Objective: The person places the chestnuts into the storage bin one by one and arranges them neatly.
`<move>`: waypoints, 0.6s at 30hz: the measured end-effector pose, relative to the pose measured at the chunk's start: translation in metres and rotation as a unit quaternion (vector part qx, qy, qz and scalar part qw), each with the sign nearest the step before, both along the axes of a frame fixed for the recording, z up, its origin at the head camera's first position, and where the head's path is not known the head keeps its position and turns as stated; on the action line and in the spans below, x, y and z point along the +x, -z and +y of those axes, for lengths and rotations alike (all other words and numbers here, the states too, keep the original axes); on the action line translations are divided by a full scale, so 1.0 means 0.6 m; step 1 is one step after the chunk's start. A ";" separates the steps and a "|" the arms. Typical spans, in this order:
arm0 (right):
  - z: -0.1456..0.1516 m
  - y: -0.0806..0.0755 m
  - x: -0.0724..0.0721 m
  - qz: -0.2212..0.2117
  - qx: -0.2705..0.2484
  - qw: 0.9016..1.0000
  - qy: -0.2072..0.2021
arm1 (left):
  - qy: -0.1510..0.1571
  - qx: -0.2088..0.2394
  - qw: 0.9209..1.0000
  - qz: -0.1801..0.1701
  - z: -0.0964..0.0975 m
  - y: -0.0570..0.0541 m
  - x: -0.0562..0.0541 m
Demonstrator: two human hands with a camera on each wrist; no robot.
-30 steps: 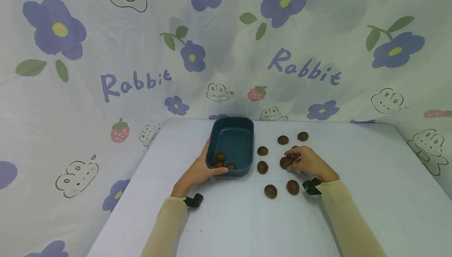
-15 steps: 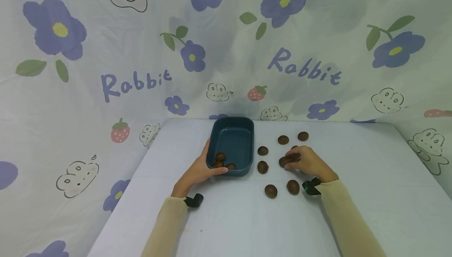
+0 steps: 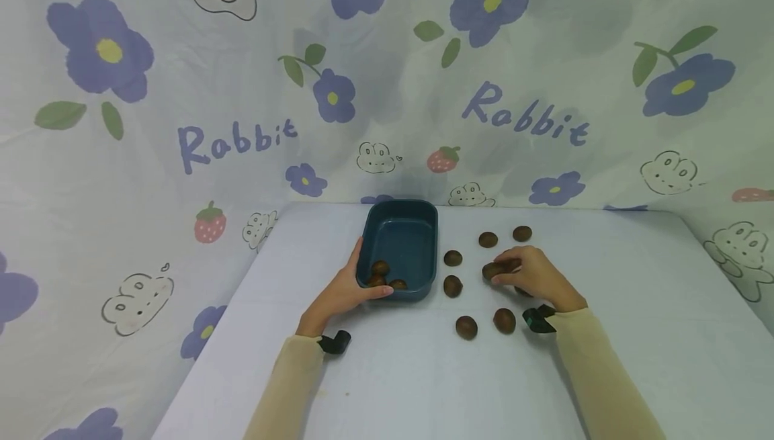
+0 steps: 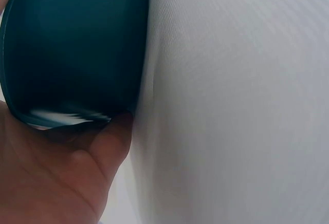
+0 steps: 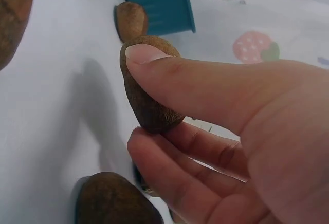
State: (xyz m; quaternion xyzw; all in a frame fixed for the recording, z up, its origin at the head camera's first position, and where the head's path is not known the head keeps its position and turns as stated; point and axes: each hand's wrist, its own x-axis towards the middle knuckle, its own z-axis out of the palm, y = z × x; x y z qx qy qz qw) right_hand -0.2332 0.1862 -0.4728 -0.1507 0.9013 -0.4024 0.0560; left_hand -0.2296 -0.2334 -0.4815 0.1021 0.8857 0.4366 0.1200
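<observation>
Pinched a brown ovoid (image 5: 145,106) with the right hand (image 3: 535,275), gripped the teal tub (image 3: 405,242) with the left hand (image 3: 345,288), and probably needed to lift clear of neighbouring pieces (image 5: 115,202).

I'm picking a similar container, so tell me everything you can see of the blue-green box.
The box is dark blue-green, rectangular with rounded corners, open-topped, with a thin rim; its smooth, slightly shiny walls may be plastic. It sits upright near the far edge of the table. Three brown fruits show inside, gathered at its near end. The left grip holds the near left corner, thumb over the near rim.
</observation>
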 end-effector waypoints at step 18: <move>-0.017 -0.033 0.013 0.036 -0.022 0.999 0.006 | -0.002 -0.002 1.000 -0.002 0.001 -0.001 0.001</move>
